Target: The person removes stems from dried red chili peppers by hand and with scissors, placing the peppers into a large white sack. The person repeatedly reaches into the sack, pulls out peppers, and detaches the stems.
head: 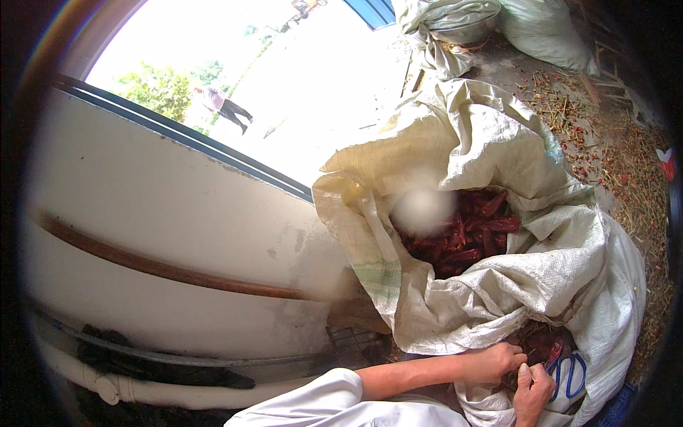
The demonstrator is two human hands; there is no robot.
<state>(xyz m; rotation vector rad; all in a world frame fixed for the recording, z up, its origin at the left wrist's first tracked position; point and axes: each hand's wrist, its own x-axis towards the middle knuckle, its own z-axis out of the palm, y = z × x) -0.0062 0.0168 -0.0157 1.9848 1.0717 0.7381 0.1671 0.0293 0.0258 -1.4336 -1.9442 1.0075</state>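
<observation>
My left hand (500, 363), reaching in from a white sleeve, has its fingers curled at the front edge of a white woven sack. Close against it is my right hand (535, 385), its thumb pressed towards the bent fingers. Whether either hand holds something small is hidden by the fingers. Blue-handled scissors (573, 376) show just beside the right hand; it is unclear whether they touch it. Behind the hands, dried red chili peppers (555, 349) lie in a sack opening. The large woven sack (560, 272) stands open in front, with dark red dried chilies (480, 229) inside.
A pale wall (187, 213) with a brown pole (160, 264) runs along the left. Stems and red bits litter the floor (581, 133) on the right. Full white sacks (544, 32) stand at the back. Outside in bright light, a person (224, 107) is on foot.
</observation>
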